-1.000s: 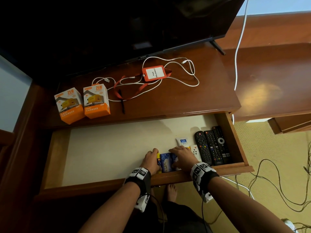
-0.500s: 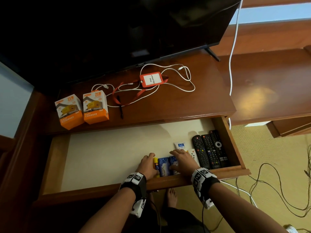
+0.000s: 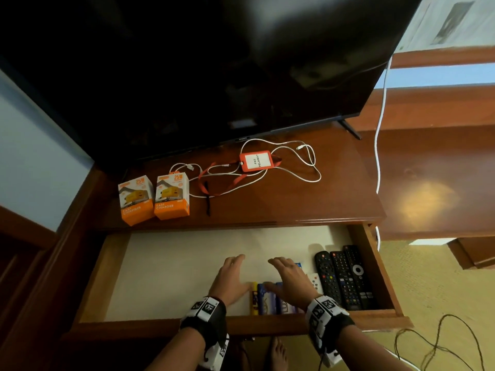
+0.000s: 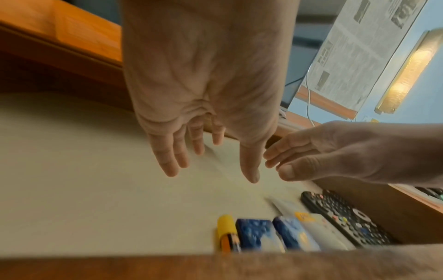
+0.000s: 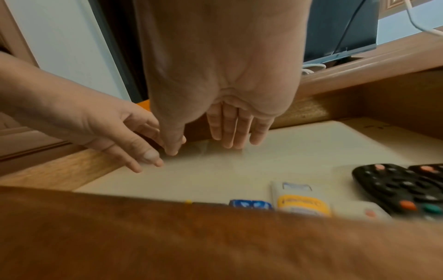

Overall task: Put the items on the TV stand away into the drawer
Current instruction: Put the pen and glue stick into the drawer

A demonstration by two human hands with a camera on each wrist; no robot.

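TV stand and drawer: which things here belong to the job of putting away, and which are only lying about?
Job:
- two charger boxes, on the stand
- white cable
- badge with red lanyard
- open drawer
- left hand and right hand, both empty

Lying about:
- TV
- wall cable
- floor wires

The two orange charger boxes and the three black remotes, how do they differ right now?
The charger boxes stand upright on the TV stand, not yet put away; the remotes lie flat in the open drawer. The boxes are orange and white cartons; the remotes are slim, black and button-covered. Both groups sit side by side, and neither hand touches them.
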